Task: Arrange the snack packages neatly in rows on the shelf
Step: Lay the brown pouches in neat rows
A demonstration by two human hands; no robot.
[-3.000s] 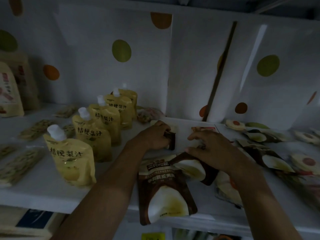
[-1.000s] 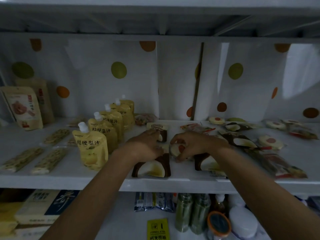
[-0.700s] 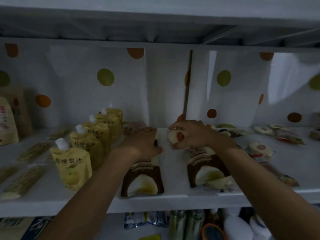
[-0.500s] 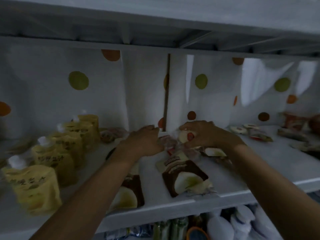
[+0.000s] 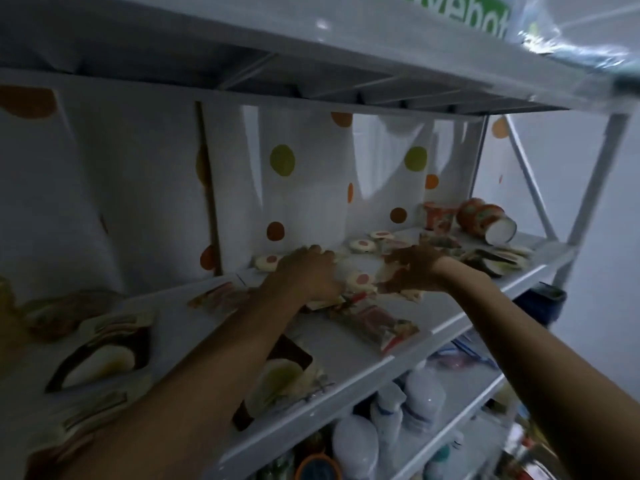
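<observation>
Two hands reach into loose snack packets mid-shelf; the view is dim, tilted and blurred.

Nearest, at 7 o'clock, a brown pouch [image 5: 100, 358] lies flat on the shelf [image 5: 408, 355], its long axis running roughly 8 to 2 o'clock. A second brown pouch [image 5: 277, 372] at 6 o'clock is half hidden by the left forearm. Beyond them a red-striped packet [image 5: 374, 323] lies flat, its long axis 10 to 4 o'clock. At centre the left hand [image 5: 308, 275] arches over a heap of packets, with the right hand [image 5: 415, 268] near it toward 3 o'clock and a round white packet [image 5: 360, 279] between them. Blur hides the fingers, so I cannot tell whether either hand grips anything. Farthest, at 2 o'clock, an orange cup [image 5: 485, 225] lies on its side, its white end toward 4 o'clock.
</observation>
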